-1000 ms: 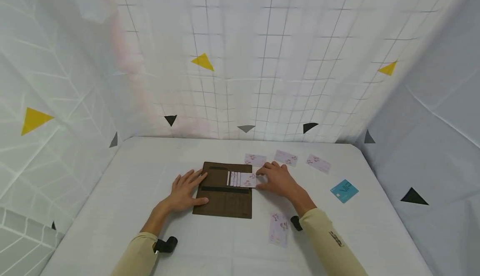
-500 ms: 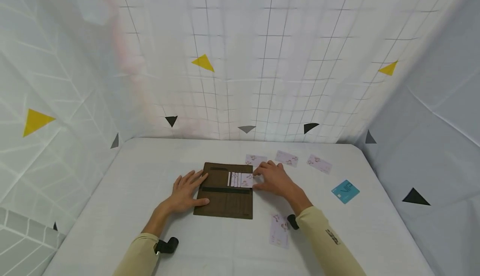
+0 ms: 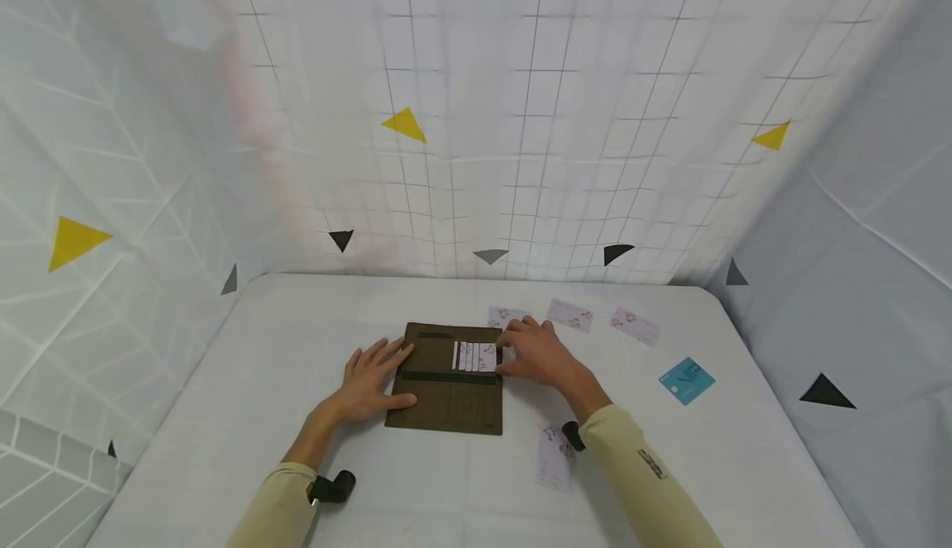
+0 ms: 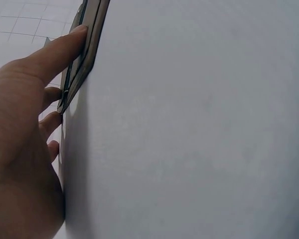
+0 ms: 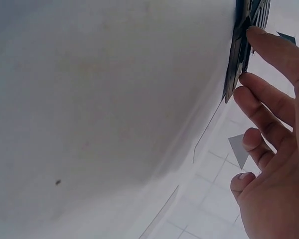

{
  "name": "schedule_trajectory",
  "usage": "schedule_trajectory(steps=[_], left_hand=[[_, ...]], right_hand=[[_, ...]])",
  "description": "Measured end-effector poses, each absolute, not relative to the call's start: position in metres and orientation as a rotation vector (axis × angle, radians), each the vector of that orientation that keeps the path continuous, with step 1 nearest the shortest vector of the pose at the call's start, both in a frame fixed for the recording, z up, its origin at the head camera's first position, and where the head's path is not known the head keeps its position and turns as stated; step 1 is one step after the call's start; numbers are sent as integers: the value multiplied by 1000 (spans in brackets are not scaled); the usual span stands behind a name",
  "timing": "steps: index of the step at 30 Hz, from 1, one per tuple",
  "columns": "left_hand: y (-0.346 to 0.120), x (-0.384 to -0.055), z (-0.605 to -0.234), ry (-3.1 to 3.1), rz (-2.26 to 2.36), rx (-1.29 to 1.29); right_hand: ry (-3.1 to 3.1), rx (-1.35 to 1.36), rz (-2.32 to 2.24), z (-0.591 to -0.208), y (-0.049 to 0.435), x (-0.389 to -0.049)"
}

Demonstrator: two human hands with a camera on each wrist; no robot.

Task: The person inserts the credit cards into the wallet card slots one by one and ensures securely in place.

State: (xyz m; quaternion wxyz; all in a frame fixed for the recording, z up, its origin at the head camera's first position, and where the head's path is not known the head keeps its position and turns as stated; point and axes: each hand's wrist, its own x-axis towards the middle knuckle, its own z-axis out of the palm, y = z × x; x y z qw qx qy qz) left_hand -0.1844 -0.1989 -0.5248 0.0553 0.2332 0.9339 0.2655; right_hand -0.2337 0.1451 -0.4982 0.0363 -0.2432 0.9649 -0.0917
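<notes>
Wallet (image 3: 455, 401) beneath splayed left hand (image 3: 366, 387), right hand (image 3: 539, 354) curved at part-hidden card (image 3: 487, 357), any pinch unclear

You have the wallet (image 3: 446, 407) in brown leather or a leather-like sheet — matt on its open faces, smooth along the edge in the left wrist view. The slotted cards (image 3: 487, 356) look smooth and printed; whether paper or plastic, you cannot tell at this size. The teal card (image 3: 687, 380) reads as smooth plastic, evenly finished. The surface (image 3: 223, 350) before you carries a white, largely matt covering, faintly creased. The hanging sheets (image 3: 476, 184) look thin, cloth or plastic film, wrinkled in places. Your sleeves (image 3: 275, 507) are plain matt cloth — your wrist units (image 3: 338, 488) black, hard-looking plastic. The yellow triangles (image 3: 406, 125) appear flat and matt.
</notes>
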Motion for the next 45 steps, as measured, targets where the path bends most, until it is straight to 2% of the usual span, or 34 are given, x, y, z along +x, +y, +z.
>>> schedule_trajectory(steps=[22,45], left_hand=[[-198,-188,-526,2823,792,682],[-199,-187,-527,2847,765,700]], right_hand=[[2889,-688,-203,-485,135,-242],[2975,-723,-187,-494,116,-234]])
